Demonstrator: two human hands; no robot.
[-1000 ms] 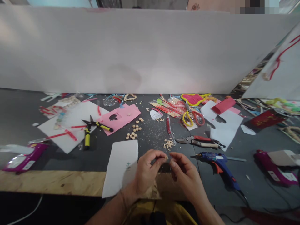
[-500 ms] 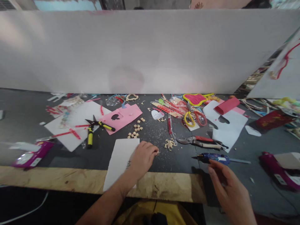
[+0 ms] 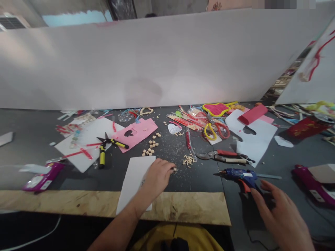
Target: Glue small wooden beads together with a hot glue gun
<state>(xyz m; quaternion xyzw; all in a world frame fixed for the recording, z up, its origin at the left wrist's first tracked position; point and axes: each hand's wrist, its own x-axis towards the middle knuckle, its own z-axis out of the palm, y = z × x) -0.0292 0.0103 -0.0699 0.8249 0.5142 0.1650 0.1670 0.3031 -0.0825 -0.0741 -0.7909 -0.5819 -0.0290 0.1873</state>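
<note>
My left hand (image 3: 159, 175) rests over a white sheet of card (image 3: 132, 177), its fingers pinched together at a small pale wooden piece (image 3: 175, 169). To its right lies a little pile of short wooden bits (image 3: 188, 160). My right hand (image 3: 284, 212) has its thumb and fingers apart and holds nothing. It is beside the handle of a blue glue gun (image 3: 239, 174) with an orange trigger, which lies on the table with a glue stick out of its back; whether the thumb touches the handle I cannot tell. Small wooden clusters (image 3: 150, 148) sit beyond the card.
Pruning shears (image 3: 222, 155), scissors (image 3: 216, 130) and red-patterned sticks (image 3: 188, 120) lie ahead. Yellow-handled pliers (image 3: 102, 153) and pink paper (image 3: 138, 132) are on the left. A purple device (image 3: 45, 177) stands left, a red can (image 3: 309, 127) right. A white board (image 3: 157, 62) closes the back.
My right hand has moved right, from the glue gun's front to beside its handle, uncovering the orange trigger. My left hand stays nearly in place. The camera view has tilted slightly.
</note>
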